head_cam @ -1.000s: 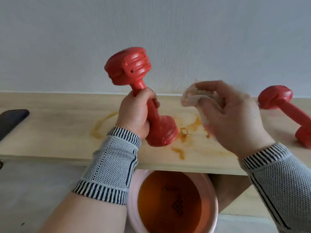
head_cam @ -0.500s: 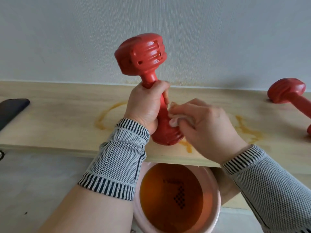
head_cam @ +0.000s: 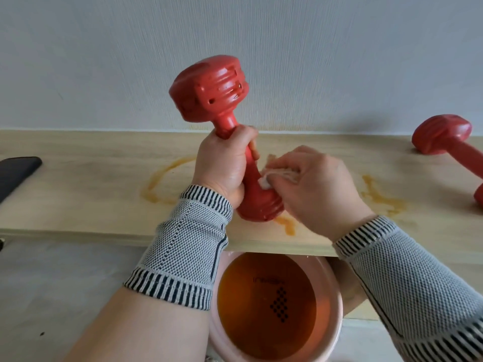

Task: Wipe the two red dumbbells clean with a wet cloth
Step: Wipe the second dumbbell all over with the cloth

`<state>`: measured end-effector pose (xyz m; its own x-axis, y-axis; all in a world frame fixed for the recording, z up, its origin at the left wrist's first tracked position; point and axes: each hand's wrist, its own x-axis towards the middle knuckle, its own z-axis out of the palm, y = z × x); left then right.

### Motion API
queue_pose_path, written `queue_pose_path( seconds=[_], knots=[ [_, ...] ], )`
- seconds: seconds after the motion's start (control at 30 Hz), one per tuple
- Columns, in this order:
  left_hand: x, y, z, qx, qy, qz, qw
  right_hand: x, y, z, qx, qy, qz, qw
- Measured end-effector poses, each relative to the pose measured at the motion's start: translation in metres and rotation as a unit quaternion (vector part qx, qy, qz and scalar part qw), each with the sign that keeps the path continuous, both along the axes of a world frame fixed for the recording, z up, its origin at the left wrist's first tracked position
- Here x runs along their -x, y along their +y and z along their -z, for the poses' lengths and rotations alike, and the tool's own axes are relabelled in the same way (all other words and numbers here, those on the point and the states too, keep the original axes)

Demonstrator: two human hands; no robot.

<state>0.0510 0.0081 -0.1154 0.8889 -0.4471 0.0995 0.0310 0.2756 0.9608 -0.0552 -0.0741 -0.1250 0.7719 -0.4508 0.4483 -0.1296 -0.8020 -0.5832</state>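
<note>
Left hand gripped dumbbell handle, upright above surface. Right hand, clear of it a second earlier, pinched cloth against lower head: wiping underway. Second dumbbell lay far right of first, untouched.

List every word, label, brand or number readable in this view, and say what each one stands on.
Nothing can be read for certain.
Pink basin: a short dark line of print on its bottom, under the orange water, too blurred to read; below it a dotted diamond pattern, not text.
Held dumbbell, second dumbbell, dark phone: no lettering visible.
</note>
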Motion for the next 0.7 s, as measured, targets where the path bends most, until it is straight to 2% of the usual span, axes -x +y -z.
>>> queue_pose_path(
  seconds=[0.07, 0.17, 0.2, 0.33, 0.47, 0.5, 0.6, 0.7],
  knots=[
    [0.003, -0.003, 0.001, -0.001, -0.011, -0.001, 1.000, 0.001, -0.001, -0.001, -0.013, -0.001, 0.008, 1.000],
    [0.002, -0.002, 0.002, -0.012, -0.004, -0.007, 1.000, 0.007, 0.016, -0.003, 0.040, 0.018, -0.084, 0.996],
    [0.002, -0.001, 0.002, -0.008, 0.005, -0.006, 1.000, 0.007, 0.016, -0.004, 0.039, 0.031, -0.086, 0.995],
    [0.004, -0.002, -0.001, 0.019, 0.005, -0.002, 1.000, 0.005, -0.003, -0.008, -0.027, 0.020, 0.020, 0.999],
    [0.006, 0.000, -0.006, 0.019, 0.009, 0.007, 1.000, 0.010, 0.016, -0.014, 0.039, 0.033, -0.091, 0.995],
    [0.005, 0.001, -0.006, 0.025, 0.017, 0.010, 1.000, 0.010, 0.015, -0.015, 0.033, 0.035, -0.088, 0.995],
    [0.003, 0.002, -0.008, 0.070, 0.056, 0.025, 0.996, 0.008, -0.009, -0.018, -0.029, 0.043, 0.012, 0.999],
    [0.006, 0.002, -0.014, 0.126, 0.077, 0.040, 0.988, 0.018, -0.029, -0.019, -0.214, -0.007, 0.073, 0.974]
  ],
)
